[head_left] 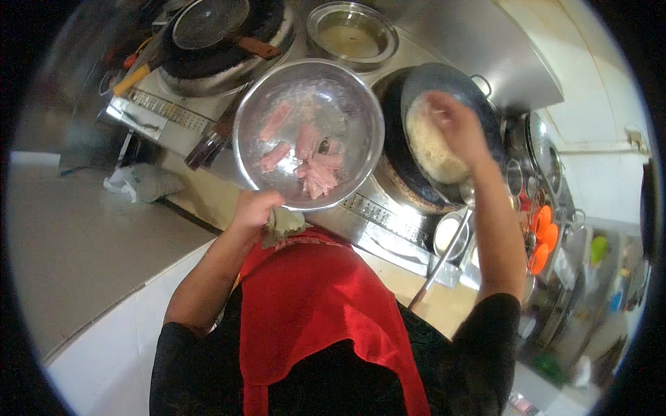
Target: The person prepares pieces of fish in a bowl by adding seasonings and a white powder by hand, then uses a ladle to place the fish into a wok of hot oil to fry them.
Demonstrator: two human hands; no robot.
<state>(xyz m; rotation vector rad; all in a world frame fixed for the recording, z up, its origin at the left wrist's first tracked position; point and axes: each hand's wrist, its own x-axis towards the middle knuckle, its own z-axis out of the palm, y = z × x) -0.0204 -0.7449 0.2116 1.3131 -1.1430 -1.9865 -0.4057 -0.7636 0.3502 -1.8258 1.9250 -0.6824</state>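
My left hand [257, 209] grips the near rim of a stainless steel bowl [359, 171], with a folded cloth [285, 222] just under the rim beside it. Several strips of raw pink meat [318, 174] lie in the bowl, spread from its middle to the near side. Above a dark wok [476, 104], my right hand [451, 117] is blurred by motion. Pale, foaming oil [432, 151] bubbles in the wok below that hand. Whether the right fingers hold anything is too blurred to tell.
A ladle's long handle [439, 270] slants down from the wok's near side. Behind the bowl stands a metal pot [385, 44] of liquid. Another wok [179, 65] with a strainer [210, 23] sits far left. Orange containers [541, 221] line the right, and a grey counter [93, 260] the left.
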